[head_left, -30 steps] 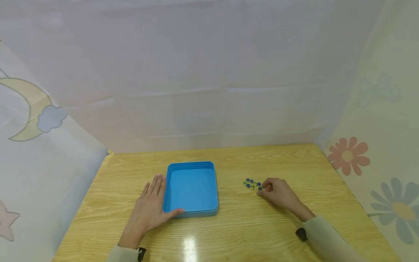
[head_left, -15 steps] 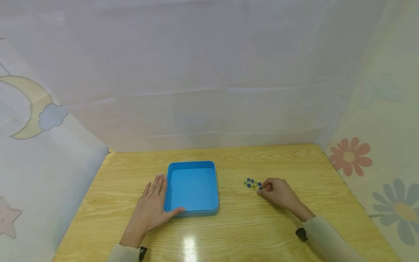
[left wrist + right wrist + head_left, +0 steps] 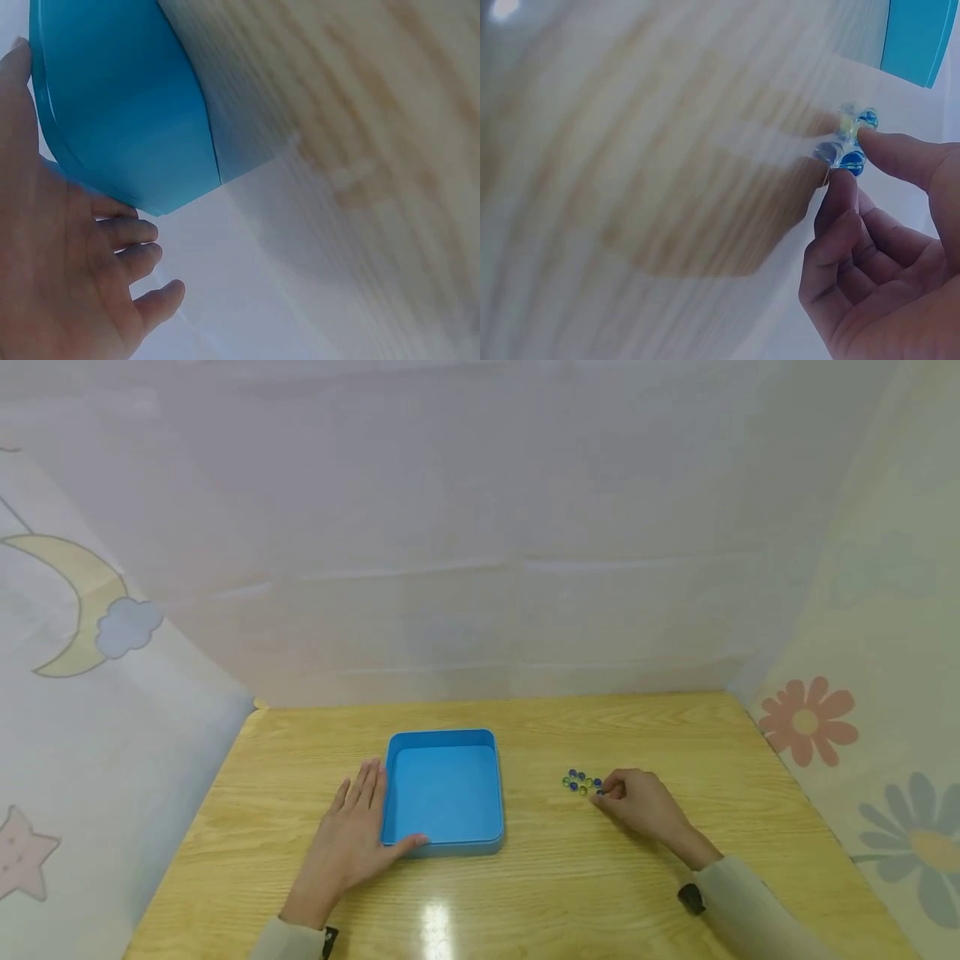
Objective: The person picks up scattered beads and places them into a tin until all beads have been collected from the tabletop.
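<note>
On the wooden table stands a shallow, square blue tray (image 3: pixel 448 793) with nothing inside it. My left hand (image 3: pixel 348 839) lies along its left side, fingers straight, with the thumb over the near rim; the left wrist view shows the palm against the tray wall. To the right of the tray, several small blue and yellow-green glass marbles (image 3: pixel 582 791) lie in a cluster. My right hand (image 3: pixel 641 808) is at the cluster's right edge, and its thumb and forefinger pinch a blue marble (image 3: pixel 852 163). Fingertips partly cover that marble in the head view.
The wooden table (image 3: pixel 525 893) runs back to a pale cloth wall (image 3: pixel 480 568). Side cloths carry a printed moon (image 3: pixel 86 602) on the left and flowers (image 3: pixel 806 721) on the right. Both wrists wear dark straps.
The whole head view has shifted slightly to the right. Both hands, the tray and the marbles stay practically where they were.
</note>
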A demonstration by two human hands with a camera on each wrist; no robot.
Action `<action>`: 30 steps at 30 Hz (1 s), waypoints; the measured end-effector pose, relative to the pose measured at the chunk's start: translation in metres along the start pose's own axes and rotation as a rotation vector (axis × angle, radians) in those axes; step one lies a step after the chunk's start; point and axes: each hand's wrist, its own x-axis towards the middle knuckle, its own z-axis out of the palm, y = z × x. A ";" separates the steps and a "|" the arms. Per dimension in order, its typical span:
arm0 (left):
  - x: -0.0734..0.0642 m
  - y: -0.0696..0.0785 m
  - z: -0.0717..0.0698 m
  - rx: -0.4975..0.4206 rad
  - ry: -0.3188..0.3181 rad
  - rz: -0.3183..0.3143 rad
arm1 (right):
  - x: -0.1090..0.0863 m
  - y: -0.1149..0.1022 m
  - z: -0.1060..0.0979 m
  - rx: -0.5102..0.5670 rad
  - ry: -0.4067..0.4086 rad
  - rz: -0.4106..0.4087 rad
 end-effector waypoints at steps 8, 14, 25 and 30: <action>-0.001 0.001 0.002 -0.003 -0.010 0.006 | -0.002 -0.004 -0.002 -0.027 0.013 -0.023; -0.001 0.000 0.004 -0.007 0.008 0.010 | -0.001 -0.004 -0.002 -0.018 -0.001 -0.019; -0.002 -0.001 0.004 -0.011 -0.025 -0.003 | -0.004 -0.004 -0.003 -0.022 -0.019 0.009; -0.002 -0.001 0.005 -0.021 -0.029 0.000 | -0.007 -0.008 -0.005 -0.016 -0.033 0.014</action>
